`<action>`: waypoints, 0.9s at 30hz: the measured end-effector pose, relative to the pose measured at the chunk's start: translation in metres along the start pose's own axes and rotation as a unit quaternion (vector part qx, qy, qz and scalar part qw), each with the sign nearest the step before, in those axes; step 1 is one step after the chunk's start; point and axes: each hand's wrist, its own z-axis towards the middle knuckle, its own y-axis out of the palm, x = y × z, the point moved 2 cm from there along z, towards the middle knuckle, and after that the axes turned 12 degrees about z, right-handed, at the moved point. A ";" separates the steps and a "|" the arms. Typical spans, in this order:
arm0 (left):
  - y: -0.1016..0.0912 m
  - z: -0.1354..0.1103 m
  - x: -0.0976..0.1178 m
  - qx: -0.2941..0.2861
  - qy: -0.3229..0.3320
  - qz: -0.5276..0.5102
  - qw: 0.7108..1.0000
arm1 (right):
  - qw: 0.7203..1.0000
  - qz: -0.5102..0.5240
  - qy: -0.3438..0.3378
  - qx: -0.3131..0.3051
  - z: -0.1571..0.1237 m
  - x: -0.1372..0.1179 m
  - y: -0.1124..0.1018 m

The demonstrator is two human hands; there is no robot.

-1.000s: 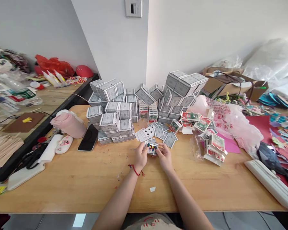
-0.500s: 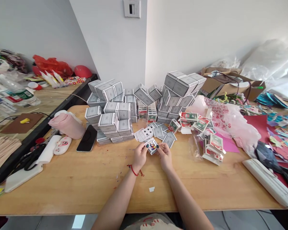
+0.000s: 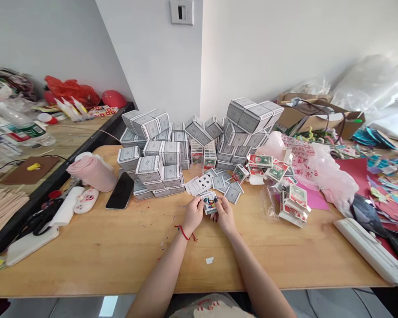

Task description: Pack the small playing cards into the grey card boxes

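Observation:
My left hand [image 3: 193, 215] and my right hand [image 3: 224, 216] meet over the wooden table [image 3: 119, 247], both closed on a small deck of playing cards [image 3: 210, 203] whose top card shows a colourful face. A red string bracelet circles my left wrist. Just beyond the hands lie loose cards [image 3: 215, 183], some face up, some face down. Behind them rises a pile of grey patterned card boxes [image 3: 159, 165].
A black phone [image 3: 120, 190] and a pink roll [image 3: 93, 172] lie at the left. Red and green card packets [image 3: 293, 196] and a pink plastic bag [image 3: 321, 170] sit at the right. A white device [image 3: 371, 251] lies near the right edge. A paper scrap [image 3: 209, 260] rests in front.
Both hands have shifted slightly with the deck, and the top card has tilted a little between the fingers. Everything else stays put.

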 end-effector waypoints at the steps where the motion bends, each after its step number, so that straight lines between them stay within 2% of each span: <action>1: 0.000 0.001 -0.001 0.000 -0.002 -0.008 1.000 | 1.000 -0.003 0.004 -0.008 0.001 0.000 0.001; 4: 0.000 0.003 -0.006 -0.008 -0.005 -0.027 1.000 | 1.000 -0.010 0.001 -0.014 0.004 0.001 0.002; 9: -0.001 0.007 -0.011 -0.024 0.002 -0.025 0.999 | 0.999 -0.011 -0.045 0.009 0.011 -0.001 0.002; 14: -0.002 0.003 -0.003 -0.004 -0.009 -0.062 0.998 | 0.998 0.026 -0.053 0.011 0.013 0.001 0.007; 19: -0.003 0.000 0.007 -0.025 0.001 -0.141 0.990 | 0.997 0.043 -0.056 0.018 0.012 0.007 0.009; 27: -0.004 -0.004 0.009 0.004 -0.008 -0.125 0.992 | 0.998 0.037 -0.050 -0.011 0.008 0.006 0.009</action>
